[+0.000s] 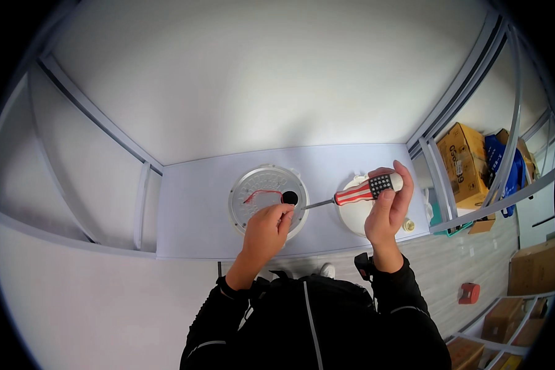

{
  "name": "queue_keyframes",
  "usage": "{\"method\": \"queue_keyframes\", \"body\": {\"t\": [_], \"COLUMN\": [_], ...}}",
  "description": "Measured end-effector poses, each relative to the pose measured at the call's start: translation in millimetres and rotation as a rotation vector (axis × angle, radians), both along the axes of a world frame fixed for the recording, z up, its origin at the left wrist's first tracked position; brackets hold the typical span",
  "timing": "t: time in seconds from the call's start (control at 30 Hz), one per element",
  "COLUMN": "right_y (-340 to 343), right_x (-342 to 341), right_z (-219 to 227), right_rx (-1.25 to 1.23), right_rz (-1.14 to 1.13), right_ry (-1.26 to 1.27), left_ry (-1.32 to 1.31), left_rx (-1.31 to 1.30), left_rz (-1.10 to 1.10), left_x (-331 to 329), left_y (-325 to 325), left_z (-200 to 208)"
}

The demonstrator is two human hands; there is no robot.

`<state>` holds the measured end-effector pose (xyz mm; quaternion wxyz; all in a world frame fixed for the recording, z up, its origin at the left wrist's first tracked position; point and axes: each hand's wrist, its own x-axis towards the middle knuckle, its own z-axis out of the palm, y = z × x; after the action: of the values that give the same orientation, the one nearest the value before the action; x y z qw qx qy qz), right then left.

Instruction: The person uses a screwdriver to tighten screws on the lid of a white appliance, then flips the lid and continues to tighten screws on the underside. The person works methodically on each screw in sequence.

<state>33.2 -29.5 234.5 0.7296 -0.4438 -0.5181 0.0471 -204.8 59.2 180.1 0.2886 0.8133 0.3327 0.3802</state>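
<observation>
My right hand (388, 216) is closed around the handle of a screwdriver (357, 192) with a red-and-white striped, starred handle and a pale end. Its metal shaft points left, with the tip close to the fingertips of my left hand (267, 231). Those fingers are pinched together over the right part of a round silver metal housing (235, 203); what they hold, if anything, is too small to make out. Inside the housing lie thin red wires (257, 193) and a black round part (290, 197). Partly behind my right hand, a round white cover (351, 217) lies on the table.
The pale table (191, 209) stands against a white wall panel between grey metal frames. A small yellowish round item (408, 226) lies near its right end. Beyond the right frame are a cardboard box (465, 163), a blue bag (498, 163) and a red stool (469, 293).
</observation>
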Motion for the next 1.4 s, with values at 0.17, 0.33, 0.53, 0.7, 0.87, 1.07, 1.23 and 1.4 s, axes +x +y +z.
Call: {"method": "queue_keyframes", "body": {"t": [0.17, 0.33, 0.53, 0.7, 0.87, 1.07, 1.23, 1.4], "right_y": [5, 9, 8, 11, 11, 16, 21, 22], "right_x": [-1, 4, 12, 15, 17, 21, 20, 18], "right_z": [2, -2, -7, -11, -17, -18, -19, -18], "right_rx": [-0.029, -0.03, -0.061, -0.076, -0.09, -0.092, -0.079, -0.074], "right_rz": [0.151, 0.169, 0.178, 0.221, 0.269, 0.317, 0.331, 0.364], "right_ry": [-0.027, -0.047, -0.017, 0.0, 0.055, 0.078, 0.057, 0.045], "left_ry": [0.069, -0.018, 0.138, 0.177, 0.179, 0.186, 0.233, 0.223], "left_rx": [0.017, 0.182, 0.193, 0.212, 0.145, 0.091, 0.075, 0.005], "left_rz": [-0.037, -0.042, 0.018, 0.038, 0.05, 0.059, 0.074, 0.092], "left_x": [1, 9, 10, 12, 13, 13, 14, 17], "left_y": [-2, -5, -9, -10, -14, -15, -17, -16], "left_z": [-1, 1, 0, -4, 2, 10, 18, 21]}}
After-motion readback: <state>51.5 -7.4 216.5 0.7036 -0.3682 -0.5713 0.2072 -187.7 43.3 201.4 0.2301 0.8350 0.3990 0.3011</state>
